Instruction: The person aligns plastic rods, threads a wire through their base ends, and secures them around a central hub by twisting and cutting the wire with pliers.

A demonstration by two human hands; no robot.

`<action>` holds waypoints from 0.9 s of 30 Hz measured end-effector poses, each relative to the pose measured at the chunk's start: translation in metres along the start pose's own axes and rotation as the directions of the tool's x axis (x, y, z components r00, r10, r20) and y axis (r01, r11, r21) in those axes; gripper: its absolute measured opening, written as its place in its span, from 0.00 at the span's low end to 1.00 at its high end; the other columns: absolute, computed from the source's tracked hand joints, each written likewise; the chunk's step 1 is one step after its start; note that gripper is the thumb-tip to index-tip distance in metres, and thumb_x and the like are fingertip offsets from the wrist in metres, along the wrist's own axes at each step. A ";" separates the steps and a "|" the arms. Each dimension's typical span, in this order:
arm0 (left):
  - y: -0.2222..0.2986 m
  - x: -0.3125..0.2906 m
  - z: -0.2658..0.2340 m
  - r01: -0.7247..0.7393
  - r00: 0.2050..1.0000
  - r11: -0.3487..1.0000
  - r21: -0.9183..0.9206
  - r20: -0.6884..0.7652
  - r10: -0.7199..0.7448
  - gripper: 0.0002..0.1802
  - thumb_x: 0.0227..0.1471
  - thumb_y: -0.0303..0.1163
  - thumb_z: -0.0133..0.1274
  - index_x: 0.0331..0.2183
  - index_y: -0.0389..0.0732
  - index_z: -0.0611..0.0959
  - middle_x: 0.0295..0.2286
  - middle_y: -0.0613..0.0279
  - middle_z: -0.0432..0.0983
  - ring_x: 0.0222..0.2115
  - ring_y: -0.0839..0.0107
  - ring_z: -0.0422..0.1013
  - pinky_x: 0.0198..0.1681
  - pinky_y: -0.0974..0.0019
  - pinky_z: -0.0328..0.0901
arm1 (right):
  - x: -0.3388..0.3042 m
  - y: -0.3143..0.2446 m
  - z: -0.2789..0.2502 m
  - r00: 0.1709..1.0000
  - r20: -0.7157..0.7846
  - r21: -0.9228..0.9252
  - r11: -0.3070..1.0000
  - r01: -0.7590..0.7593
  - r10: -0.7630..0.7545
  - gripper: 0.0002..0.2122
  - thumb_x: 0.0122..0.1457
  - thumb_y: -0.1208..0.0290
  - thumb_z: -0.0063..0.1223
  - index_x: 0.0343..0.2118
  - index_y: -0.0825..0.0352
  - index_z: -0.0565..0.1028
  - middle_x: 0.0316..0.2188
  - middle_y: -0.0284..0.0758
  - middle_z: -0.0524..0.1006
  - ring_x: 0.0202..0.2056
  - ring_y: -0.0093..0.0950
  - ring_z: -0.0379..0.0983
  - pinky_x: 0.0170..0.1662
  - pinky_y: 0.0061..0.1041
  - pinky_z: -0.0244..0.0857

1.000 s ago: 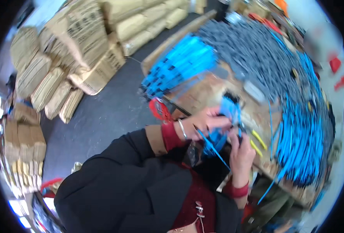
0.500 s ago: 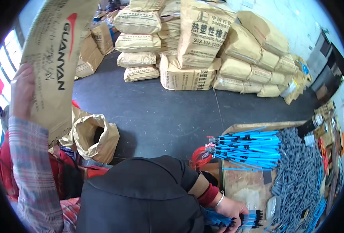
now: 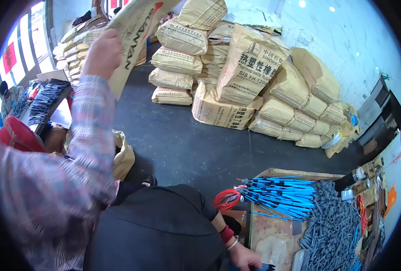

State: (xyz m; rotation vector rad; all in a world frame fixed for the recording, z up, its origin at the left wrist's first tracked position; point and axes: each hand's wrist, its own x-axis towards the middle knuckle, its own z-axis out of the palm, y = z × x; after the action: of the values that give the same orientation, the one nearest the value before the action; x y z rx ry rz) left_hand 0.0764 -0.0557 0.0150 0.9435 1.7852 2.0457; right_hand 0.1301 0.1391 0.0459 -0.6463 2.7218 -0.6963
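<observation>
From the black sleeve [image 3: 160, 226] in the lower middle, my left forearm with a red cuff and a bracelet runs down to the right. My left hand [image 3: 245, 256] is closed at the lower edge on a bunch of thin blue sticks [image 3: 267, 267] with dark tips, mostly cut off by the picture's edge. Close by is the worktable [image 3: 260, 229], bearing a larger fan of blue sticks [image 3: 282, 196] with red loops [image 3: 226, 199] at its left end. Grey plastic parts [image 3: 329, 230] are heaped to its right. My right hand is out of the picture.
At the left, a co-worker's plaid-sleeved arm [image 3: 92, 113] holds up a flat paper bag [image 3: 130, 43]. An open paper sack [image 3: 124, 158] stands on the dark floor. Stacked full sacks [image 3: 178, 61] line the back. A small clear box [image 3: 301, 261] lies beside the grey heap.
The view has tilted up. My left hand has dropped toward the lower edge with the sticks. The co-worker's arm has swung the paper bag farther away and to the right.
</observation>
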 end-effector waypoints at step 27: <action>-0.010 -0.019 0.013 0.048 0.994 0.996 -0.077 -0.091 -0.055 0.09 0.44 0.25 0.55 0.31 0.33 0.77 0.23 0.60 0.77 0.27 0.75 0.72 0.32 0.70 0.67 | 0.005 -0.029 -0.022 0.951 -0.310 0.288 0.952 0.098 -0.004 0.17 0.60 0.69 0.45 0.50 0.71 0.65 0.38 0.44 0.74 0.38 0.37 0.71 0.42 0.28 0.65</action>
State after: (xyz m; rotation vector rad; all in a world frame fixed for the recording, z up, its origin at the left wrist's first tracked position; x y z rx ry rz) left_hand 0.0964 -0.0550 0.0007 0.7849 1.7457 2.1410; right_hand 0.1287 0.1222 0.0785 -0.5774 2.7856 -1.2931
